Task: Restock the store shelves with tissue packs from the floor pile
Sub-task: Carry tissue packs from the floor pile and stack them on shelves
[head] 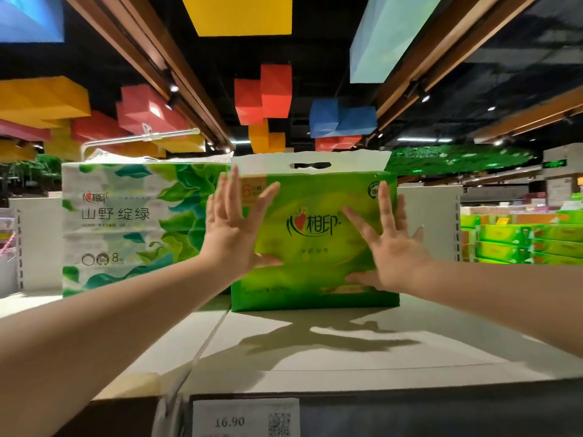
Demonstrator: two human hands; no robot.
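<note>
Seating step: pushing a green tissue pack point(315, 244) back on the top shelf point(315, 351), just right of a taller white-and-green pack point(132, 225). Left hand point(232, 228) and right hand point(389, 250) flat, fingers spread, gripping nothing. Next, probably squaring it up. Glossy, soft plastic wrap; boxy shape.

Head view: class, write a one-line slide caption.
Both open hands, left hand and right hand, press green tissue pack on shelf.

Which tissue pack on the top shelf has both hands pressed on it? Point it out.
The bright green tissue pack with the white carry handle; both hands lie flat on its front. The white leaf-printed pack beside it is untouched.
</note>
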